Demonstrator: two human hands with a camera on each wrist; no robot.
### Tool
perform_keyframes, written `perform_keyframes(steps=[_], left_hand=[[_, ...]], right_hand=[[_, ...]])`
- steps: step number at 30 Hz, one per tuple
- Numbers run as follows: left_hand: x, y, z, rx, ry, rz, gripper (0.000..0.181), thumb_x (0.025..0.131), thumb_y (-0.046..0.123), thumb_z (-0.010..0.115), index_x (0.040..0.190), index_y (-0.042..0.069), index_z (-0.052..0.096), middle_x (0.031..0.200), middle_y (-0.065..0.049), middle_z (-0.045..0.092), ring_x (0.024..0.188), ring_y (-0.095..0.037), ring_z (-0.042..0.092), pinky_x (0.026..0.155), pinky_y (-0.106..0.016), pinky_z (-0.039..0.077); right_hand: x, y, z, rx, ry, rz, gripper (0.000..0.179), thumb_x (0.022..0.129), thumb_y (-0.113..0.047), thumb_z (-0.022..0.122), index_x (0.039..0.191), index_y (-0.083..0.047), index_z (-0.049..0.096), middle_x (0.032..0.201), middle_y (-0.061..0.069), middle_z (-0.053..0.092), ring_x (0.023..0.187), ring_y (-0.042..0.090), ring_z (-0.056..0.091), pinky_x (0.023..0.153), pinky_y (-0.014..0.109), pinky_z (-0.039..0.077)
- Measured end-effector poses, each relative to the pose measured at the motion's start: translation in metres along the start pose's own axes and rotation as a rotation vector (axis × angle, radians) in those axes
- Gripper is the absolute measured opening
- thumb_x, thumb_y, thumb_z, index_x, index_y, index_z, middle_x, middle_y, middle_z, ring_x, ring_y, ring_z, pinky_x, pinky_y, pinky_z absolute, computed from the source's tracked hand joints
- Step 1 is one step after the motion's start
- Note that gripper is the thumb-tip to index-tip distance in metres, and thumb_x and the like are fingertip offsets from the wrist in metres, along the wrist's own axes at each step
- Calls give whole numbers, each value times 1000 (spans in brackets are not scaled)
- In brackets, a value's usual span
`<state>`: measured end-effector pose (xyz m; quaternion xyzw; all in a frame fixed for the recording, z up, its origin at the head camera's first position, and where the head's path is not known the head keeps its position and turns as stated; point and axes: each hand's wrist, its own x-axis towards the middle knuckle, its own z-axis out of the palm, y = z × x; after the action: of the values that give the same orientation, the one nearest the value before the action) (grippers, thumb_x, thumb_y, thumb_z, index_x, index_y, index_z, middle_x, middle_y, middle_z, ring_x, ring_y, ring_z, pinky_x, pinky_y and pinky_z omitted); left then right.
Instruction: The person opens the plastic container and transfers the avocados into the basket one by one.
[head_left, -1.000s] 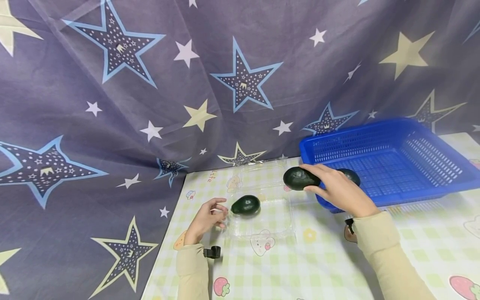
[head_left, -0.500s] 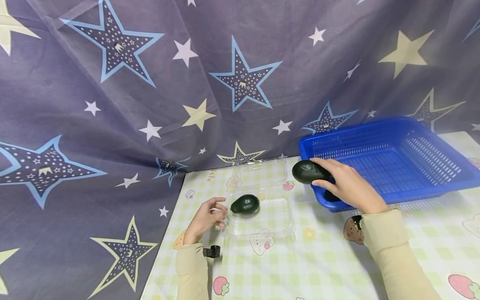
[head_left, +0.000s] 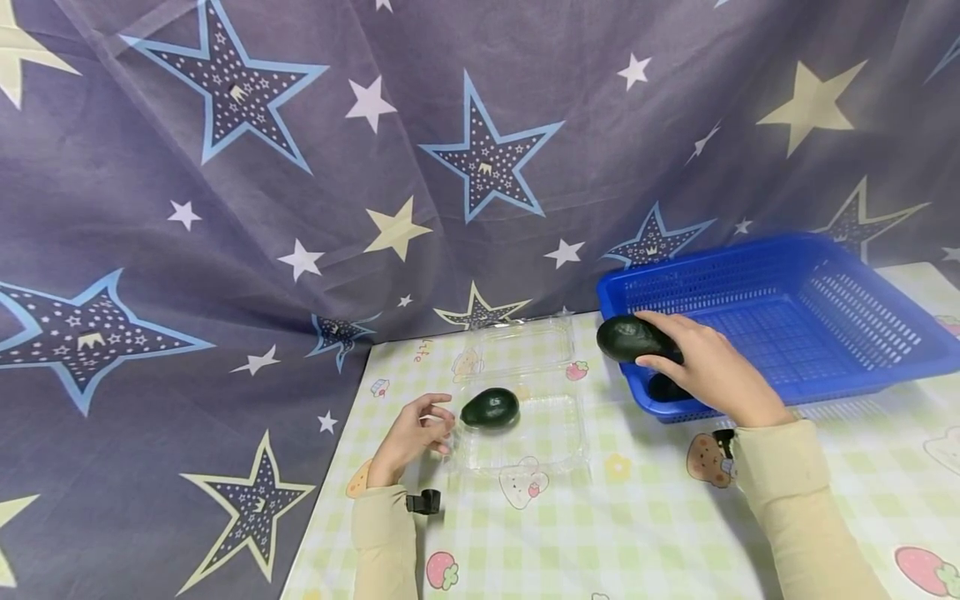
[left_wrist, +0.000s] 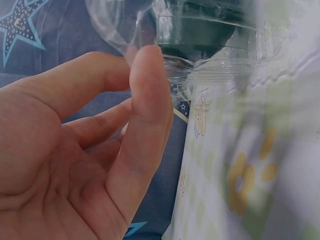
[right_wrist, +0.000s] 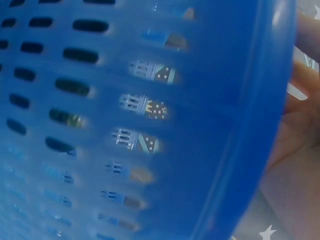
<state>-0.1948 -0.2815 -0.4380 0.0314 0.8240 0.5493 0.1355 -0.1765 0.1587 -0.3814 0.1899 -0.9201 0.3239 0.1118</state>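
My right hand (head_left: 712,367) grips a dark green avocado (head_left: 633,338) above the near left corner of a blue plastic basket (head_left: 847,398). Below it, another avocado (head_left: 666,387) lies inside the basket, partly covered by the hand. A third avocado (head_left: 491,408) lies in the left part of a clear plastic clamshell box (head_left: 551,454) whose lid (head_left: 525,346) is folded back. With thumb and finger, my left hand (head_left: 412,437) pinches the box's left edge. In the right wrist view, the slotted basket wall (right_wrist: 210,125) covers most of my right hand (right_wrist: 300,135).
A green-checked tablecloth (head_left: 622,542) with cartoon prints covers the table. Behind it hangs a dark curtain (head_left: 525,250) patterned with stars. The basket stands at the right, against the curtain. Black wrist devices show at both sleeves, one a left-wrist camera (head_left: 425,502).
My right hand has moved right with its avocado, from beside the basket's left rim to over its corner. The avocado in the basket is now lower and behind the hand. My left hand stays put.
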Motion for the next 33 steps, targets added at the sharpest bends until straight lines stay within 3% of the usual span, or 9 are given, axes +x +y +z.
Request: perform_keyframes(steps=[14, 21, 33], left_hand=[[1, -1, 0, 0, -5, -6, 51, 95, 2, 61, 143, -5, 44, 111, -23, 59, 79, -25, 64, 62, -34, 63], [1, -1, 0, 8, -1, -3, 51, 95, 1, 62, 143, -5, 44, 109, -21, 60, 79, -27, 64, 63, -35, 64], [1, 0, -1, 1, -8, -3, 52, 94, 2, 62, 143, -5, 44, 110, -23, 60, 79, -29, 64, 62, -34, 63]], right_hand=[[-4, 10, -7, -11, 61, 49, 62, 89, -28, 75, 142, -6, 52, 135, 24, 58, 121, 44, 56, 99, 61, 48], [-8, 18, -9, -34, 70, 32, 60, 88, -27, 76, 139, -3, 55, 130, 26, 60, 117, 47, 56, 96, 64, 48], [-6, 26, -4, -93, -25, 72, 60, 90, -21, 74, 140, 1, 52, 132, 32, 57, 120, 52, 53, 99, 66, 45]])
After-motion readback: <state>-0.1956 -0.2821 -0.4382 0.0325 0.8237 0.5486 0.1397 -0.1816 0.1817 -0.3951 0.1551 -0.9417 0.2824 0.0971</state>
